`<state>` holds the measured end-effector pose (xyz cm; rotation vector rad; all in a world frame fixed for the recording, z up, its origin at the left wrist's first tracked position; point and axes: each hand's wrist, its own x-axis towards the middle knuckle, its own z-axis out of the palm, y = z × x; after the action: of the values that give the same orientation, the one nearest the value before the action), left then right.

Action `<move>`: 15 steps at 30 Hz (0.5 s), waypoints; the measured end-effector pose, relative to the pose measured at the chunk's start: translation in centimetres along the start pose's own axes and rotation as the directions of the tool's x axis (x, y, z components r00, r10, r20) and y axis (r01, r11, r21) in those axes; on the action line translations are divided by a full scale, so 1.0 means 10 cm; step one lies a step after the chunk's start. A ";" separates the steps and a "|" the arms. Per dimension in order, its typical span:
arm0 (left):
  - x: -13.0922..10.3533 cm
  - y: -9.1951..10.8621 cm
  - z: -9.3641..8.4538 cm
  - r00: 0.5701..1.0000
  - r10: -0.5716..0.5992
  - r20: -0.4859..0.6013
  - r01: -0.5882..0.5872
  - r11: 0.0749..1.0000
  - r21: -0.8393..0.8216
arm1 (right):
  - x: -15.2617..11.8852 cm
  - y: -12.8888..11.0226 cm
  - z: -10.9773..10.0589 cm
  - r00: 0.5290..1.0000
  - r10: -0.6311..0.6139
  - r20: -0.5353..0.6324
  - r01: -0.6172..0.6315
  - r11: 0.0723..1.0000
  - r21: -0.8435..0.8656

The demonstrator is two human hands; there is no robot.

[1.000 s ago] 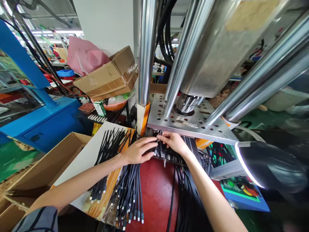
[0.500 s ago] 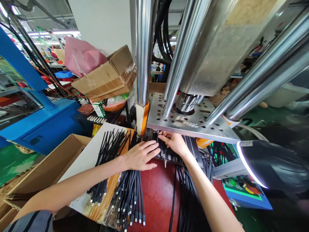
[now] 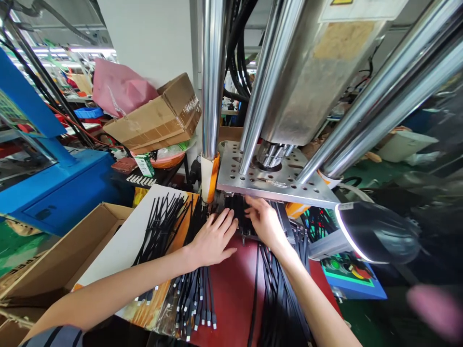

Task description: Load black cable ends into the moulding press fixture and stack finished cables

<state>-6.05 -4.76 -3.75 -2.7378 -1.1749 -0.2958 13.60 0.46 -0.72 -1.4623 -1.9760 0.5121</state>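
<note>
Under the raised metal plate of a press, both hands are at a dark fixture. My left hand lies at the fixture's left side, fingers spread, with nothing visible in it. My right hand reaches in from the right, fingers apart and partly bent, their tips just below the plate's front edge. Black cables with pale connector ends hang left of the red surface. Another bundle of black cables hangs under my right forearm.
More cables lie on a white board at the left. An open cardboard box is beside it. Thick steel columns flank the work spot. A bright lamp stands at the right.
The view has shifted slightly. My right hand's fingers have opened from a pinch and moved a little away from my left hand. My left hand stays by the fixture.
</note>
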 end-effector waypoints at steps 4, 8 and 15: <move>-0.01 -0.01 -0.06 1.000 -0.013 0.027 0.016 0.996 -0.093 | -0.37 -0.18 -0.03 0.994 -0.061 0.089 0.084 0.958 -0.275; 0.13 -0.10 -0.16 0.998 -0.048 0.037 0.053 0.989 -0.140 | -0.20 -0.27 0.08 0.994 0.001 0.109 0.050 0.884 -0.465; 0.56 -0.44 -0.16 0.997 -0.044 0.064 0.051 0.991 -0.123 | 0.23 -0.12 0.07 0.994 0.011 0.109 0.051 0.836 -0.547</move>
<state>-5.67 1.81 -0.60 -2.8479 -1.2801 -0.3032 11.88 2.27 0.08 -1.7741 -2.3460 -0.0066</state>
